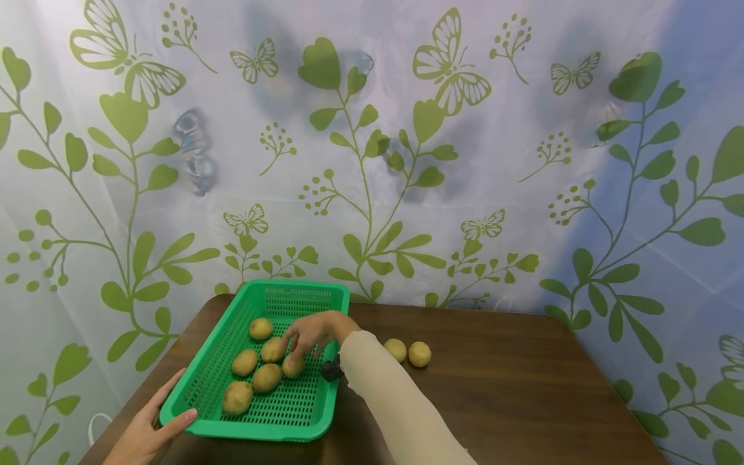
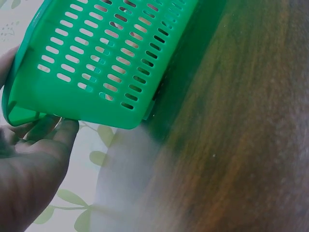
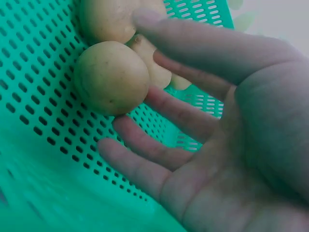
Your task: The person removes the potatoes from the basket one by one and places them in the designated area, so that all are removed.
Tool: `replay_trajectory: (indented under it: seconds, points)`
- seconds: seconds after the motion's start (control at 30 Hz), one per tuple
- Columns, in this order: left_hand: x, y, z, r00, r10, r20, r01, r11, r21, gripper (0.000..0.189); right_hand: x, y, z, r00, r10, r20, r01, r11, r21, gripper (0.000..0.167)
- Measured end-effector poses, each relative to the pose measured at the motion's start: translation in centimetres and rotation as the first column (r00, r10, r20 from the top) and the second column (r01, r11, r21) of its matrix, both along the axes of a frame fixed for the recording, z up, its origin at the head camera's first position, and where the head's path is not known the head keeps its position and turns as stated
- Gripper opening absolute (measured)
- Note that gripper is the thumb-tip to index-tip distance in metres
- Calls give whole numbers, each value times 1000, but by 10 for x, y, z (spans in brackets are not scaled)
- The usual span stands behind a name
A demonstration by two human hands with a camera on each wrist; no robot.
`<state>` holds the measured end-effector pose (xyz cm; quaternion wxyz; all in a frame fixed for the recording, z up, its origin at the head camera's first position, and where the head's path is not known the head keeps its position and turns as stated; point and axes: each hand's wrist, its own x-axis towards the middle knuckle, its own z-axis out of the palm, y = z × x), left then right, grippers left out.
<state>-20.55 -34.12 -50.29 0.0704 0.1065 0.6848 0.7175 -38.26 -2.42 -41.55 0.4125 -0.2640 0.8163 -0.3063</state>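
Leafy curtain (image 1: 372, 71) backs the brown desk (image 1: 511, 394); lower left, the left grip (image 1: 148, 426) clamps the green basket (image 1: 250, 429); near centre, the right grip (image 1: 316, 329) is spread around one of its six potatoes (image 1: 293, 368).

The basket (image 1: 250, 429) looks smooth plastic, the potatoes (image 1: 237, 398) matt, the tabletop (image 1: 511, 394) grained wood.

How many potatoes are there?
8 potatoes: six in the green basket, two on the brown table to its right. The right arm may hide more.
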Motion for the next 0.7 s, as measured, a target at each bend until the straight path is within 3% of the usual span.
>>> replay_trajectory:
  seconds: [0.2, 0.4, 0.6, 0.7]
  points:
    - [0, 1, 1, 1000, -17, -12, 17, 1000, 26, 80, -2, -5, -11, 1000, -1, 0, 1, 999, 39, 46]
    - [-1, 2, 1, 999, -34, -28, 36, 998, 42, 81, -5, -7, -21, 993, 102, -53, -98, 992, 75, 43]
    - [0, 1, -3, 993, -72, -94, 80, 993, 91, 79, -6, -9, -22, 955, 244, -168, -227, 967, 114, 40]
    - [0, 0, -5, 992, -72, -102, 82, 992, 96, 78, -5, -10, -19, 963, 234, -131, -221, 969, 109, 39]
